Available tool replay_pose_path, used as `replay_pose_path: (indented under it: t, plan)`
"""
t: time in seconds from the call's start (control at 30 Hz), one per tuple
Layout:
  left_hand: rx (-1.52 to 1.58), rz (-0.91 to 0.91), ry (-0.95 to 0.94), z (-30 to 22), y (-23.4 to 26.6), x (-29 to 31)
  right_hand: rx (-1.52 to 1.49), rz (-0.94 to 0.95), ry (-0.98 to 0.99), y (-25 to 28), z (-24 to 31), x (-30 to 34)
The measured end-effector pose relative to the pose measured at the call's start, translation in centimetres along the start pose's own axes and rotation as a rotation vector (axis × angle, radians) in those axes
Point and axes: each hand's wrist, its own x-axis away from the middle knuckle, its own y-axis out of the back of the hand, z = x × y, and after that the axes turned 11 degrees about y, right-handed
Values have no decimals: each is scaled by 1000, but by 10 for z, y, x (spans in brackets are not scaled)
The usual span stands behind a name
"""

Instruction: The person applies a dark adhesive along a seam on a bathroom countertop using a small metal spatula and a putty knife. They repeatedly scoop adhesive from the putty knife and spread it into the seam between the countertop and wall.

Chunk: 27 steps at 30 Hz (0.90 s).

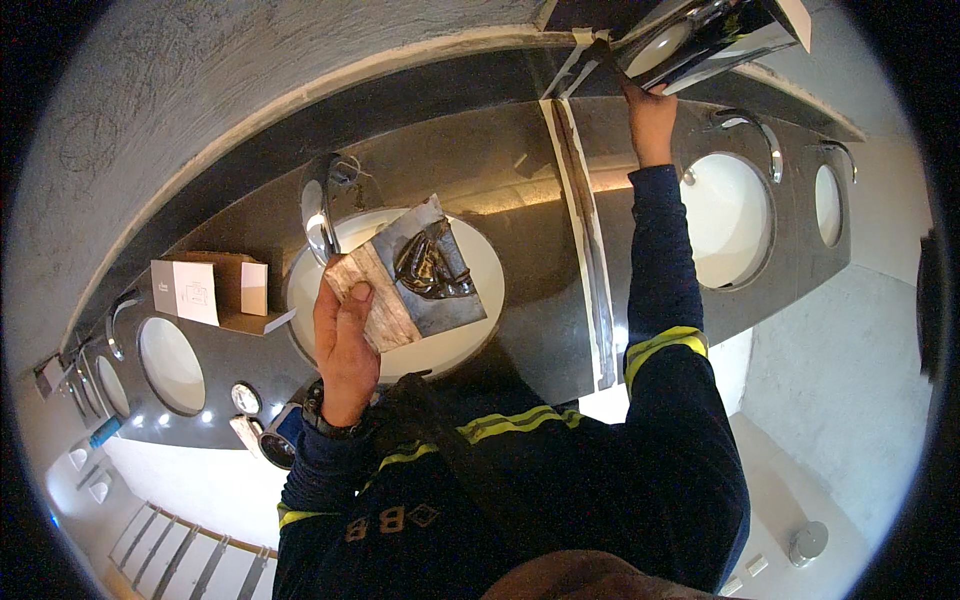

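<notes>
Flat board [405, 285] | long axis lower-left to upper-right | left hand [345, 345] grips lower end

Right hand [650, 120] fingers hidden behind mirror [700, 40].

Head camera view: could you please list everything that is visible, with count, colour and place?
board with dark paste: one, grey and pale wood, held over the middle basin
basins: several, white, set in a row in the counter
counter: one, dark, glossy
taped seam: one, pale strips, across the counter
faucet: one, chrome, behind the middle basin
cardboard box: one, brown with white flaps, on the counter at left
mirror: one, at top
left hand: holds the board
right hand: at the top of the seam
</notes>
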Motion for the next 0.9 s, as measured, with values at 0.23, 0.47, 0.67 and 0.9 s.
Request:
replay_pose_path:
  t: [0.23, 0.47, 0.67, 0.9]
  plan:
    - [6, 15, 10, 2, 7, -3, -191, -206, 208, -17, -22, -10]
    - [10, 19, 33, -4, 6, -1, -40, -227, -33, -12, -10, 4]
    - [65, 42, 9, -6, 5, 0, -652, -298, -321, -10, 21, 48]
    - [-643, -122, -438, 9, 13, -12, -834, -32, -379, -2, 72, 70]
